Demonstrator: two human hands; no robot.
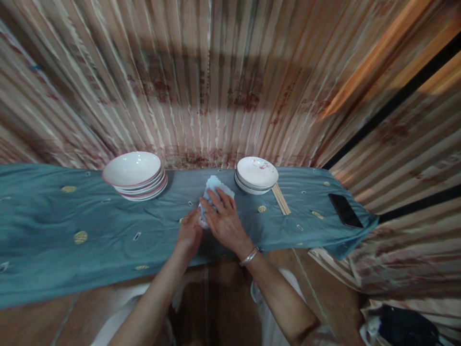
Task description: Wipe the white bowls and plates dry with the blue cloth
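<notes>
A light blue cloth (213, 182) with a scalloped edge is bunched near the middle of the covered table. My right hand (228, 223), with a silver bangle at the wrist, lies over the cloth with its fingers curved onto it. At the cloth's lower left edge, my left hand (190, 233) is closed on it, its fingertips partly hidden. Whether anything lies inside or beneath the cloth cannot be seen. To the left stands a stack of white bowls (133, 170) with red rims. On the right is a stack of small white dishes (254, 172), the top one flower-patterned.
Several pale wooden chopsticks (281, 199) lie beside the dishes. A black phone (345, 210) rests near the table's right end. A blue-green patterned tablecloth (108, 216) covers the narrow table. Pleated curtains (187, 96) hang directly behind, and a dark pole (389, 110) slants at the right.
</notes>
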